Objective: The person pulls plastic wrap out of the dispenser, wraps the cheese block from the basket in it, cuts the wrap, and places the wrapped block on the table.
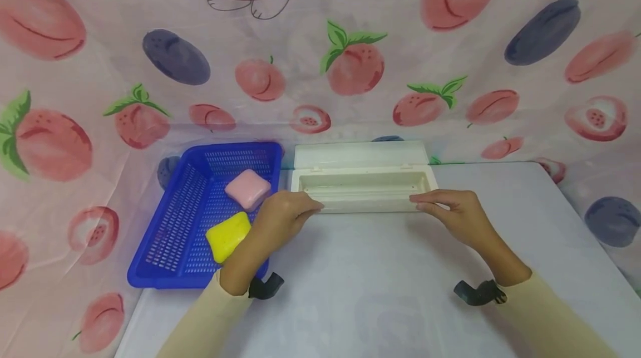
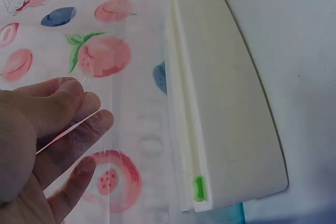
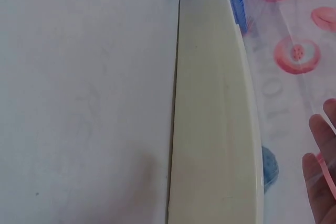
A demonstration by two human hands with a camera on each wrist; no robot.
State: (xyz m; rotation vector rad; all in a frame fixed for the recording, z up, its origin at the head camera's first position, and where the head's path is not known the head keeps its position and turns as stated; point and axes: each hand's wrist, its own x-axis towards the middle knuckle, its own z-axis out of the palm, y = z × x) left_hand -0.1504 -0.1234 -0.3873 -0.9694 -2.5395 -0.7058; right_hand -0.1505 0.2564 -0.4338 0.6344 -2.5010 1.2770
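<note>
White box, long, lid raised — left hand, right hand seemingly pinching clear film

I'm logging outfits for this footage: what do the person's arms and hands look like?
Both sleeves are plain, pale cream and end near the wrists. A bent black piece shows at the left wrist, another black piece at the right. Both hands are ungloved.
</note>
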